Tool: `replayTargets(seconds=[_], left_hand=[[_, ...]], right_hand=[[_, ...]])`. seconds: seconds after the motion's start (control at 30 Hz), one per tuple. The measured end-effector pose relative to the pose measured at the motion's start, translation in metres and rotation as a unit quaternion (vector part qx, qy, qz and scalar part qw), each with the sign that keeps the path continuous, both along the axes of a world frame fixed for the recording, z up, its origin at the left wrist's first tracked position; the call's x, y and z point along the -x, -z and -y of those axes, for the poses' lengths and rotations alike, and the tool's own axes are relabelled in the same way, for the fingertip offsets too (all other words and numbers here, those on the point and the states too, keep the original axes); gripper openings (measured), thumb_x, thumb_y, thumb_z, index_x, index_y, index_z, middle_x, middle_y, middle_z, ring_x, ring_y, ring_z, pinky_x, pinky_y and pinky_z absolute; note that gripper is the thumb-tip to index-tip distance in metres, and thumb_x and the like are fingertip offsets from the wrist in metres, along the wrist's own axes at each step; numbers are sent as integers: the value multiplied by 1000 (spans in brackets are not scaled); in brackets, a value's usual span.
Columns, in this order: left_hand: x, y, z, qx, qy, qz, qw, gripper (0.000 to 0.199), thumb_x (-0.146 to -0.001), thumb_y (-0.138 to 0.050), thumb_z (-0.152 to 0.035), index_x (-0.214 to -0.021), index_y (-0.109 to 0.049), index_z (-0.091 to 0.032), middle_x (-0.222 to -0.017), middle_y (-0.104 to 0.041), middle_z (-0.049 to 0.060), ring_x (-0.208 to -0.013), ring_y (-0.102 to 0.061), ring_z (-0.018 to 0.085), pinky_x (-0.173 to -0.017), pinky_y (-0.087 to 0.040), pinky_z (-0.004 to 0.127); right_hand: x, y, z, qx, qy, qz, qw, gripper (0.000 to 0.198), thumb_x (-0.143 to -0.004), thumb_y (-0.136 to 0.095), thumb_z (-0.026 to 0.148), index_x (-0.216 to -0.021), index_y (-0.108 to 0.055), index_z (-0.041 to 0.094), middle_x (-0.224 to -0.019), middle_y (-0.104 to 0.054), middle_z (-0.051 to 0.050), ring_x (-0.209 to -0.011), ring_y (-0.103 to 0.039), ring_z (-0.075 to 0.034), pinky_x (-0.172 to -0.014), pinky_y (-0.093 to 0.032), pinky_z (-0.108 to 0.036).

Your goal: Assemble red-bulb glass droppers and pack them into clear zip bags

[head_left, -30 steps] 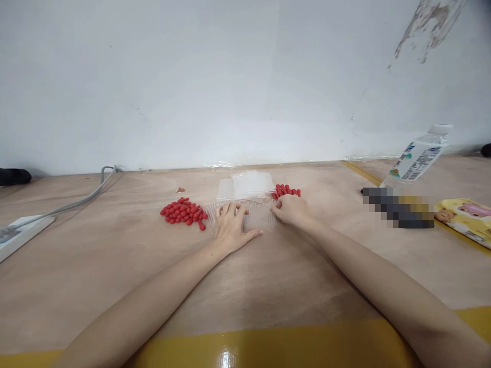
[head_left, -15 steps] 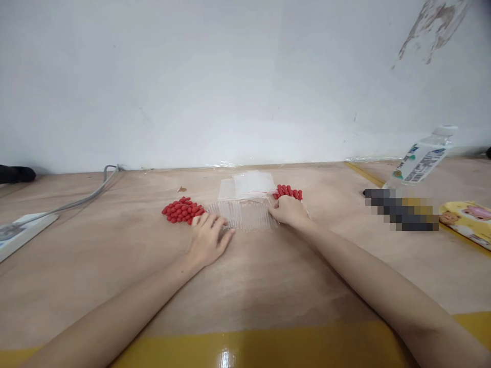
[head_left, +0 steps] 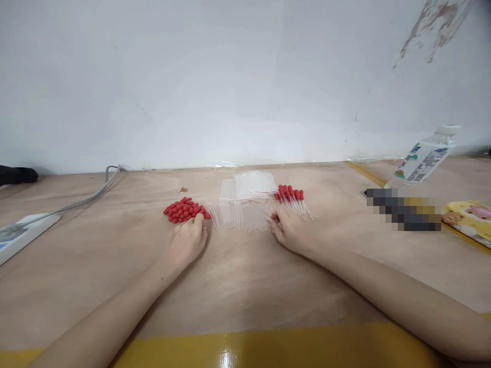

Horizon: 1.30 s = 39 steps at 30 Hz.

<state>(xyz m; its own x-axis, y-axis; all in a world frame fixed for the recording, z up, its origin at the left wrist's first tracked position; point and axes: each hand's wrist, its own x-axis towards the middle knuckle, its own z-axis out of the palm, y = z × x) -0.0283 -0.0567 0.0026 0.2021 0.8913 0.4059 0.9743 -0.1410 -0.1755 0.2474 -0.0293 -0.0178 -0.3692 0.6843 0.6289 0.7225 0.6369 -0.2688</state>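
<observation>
A heap of red rubber dropper bulbs (head_left: 183, 209) lies on the left. Right of it, thin clear dropper tubes (head_left: 233, 215) lie side by side in a row. My left hand (head_left: 187, 239) is closed at the heap's near right edge, its fingertips pinched at a red bulb. My right hand (head_left: 291, 231) is at the row's right end, fingers curled in a pinch on a clear tube, partly hidden by the fingers. Beyond it, several droppers with red bulbs (head_left: 290, 193) fitted on clear tubes lie in a bunch.
Clear plastic bags (head_left: 251, 185) lie behind the tubes, near the wall. To the right are a tilted plastic bottle (head_left: 424, 156), a pixelated dark object (head_left: 402, 209) and a yellow printed packet (head_left: 470, 220). A white power strip (head_left: 32, 232) with a grey cable (head_left: 84, 199) is at left.
My right hand has drawn back from the finished droppers to the row's right end, uncovering their tubes. My left hand has moved left and its spread fingers have closed at the bulbs.
</observation>
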Motion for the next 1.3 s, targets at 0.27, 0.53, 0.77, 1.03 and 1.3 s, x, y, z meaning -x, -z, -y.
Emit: replayTargets(seconds=[0.27,0.53,0.77,1.03,1.3], left_hand=[[-32,-21,12,16,193,189,963,27,-81,-42,-16,-105,-55,-15,-90,-56,7,-75,-56,18,-64,-45,29],[-65,3,-18,64,254,373,890,21,-81,-48,-16,-98,-61,-16,-87,-55,5,-77,-55,14,-59,-46,23],[-69,11,-15,66,262,390,880,20,-80,-50,-15,-97,-60,-15,-85,-60,5,-73,-56,13,-61,-46,24],[-71,25,-22,41,262,437,859,17,-81,-56,-30,-86,-64,-16,-77,-67,2,-62,-59,12,-58,-47,23],[-67,23,-20,53,295,435,849,15,-82,-55,-24,-86,-67,-16,-81,-70,4,-72,-64,15,-67,-50,25]], right_hand=[[-2,9,1,-76,-72,32,994,20,-89,-41,23,-99,-58,18,-82,-63,-5,-71,-53,-15,-69,-38,-28],[-4,10,-3,-47,-41,7,998,20,-87,-44,27,-95,-60,19,-78,-63,-2,-64,-54,-12,-67,-34,-28],[1,3,0,-38,-60,30,997,21,-88,-43,27,-95,-61,18,-78,-64,-2,-62,-53,-10,-70,-33,-29],[3,4,1,-1,-102,13,995,22,-88,-44,28,-94,-62,17,-75,-63,-3,-64,-53,-11,-68,-33,-28],[-1,4,-4,38,-158,45,986,26,-90,-40,27,-104,-62,21,-75,-62,-2,-67,-53,-12,-69,-33,-29]])
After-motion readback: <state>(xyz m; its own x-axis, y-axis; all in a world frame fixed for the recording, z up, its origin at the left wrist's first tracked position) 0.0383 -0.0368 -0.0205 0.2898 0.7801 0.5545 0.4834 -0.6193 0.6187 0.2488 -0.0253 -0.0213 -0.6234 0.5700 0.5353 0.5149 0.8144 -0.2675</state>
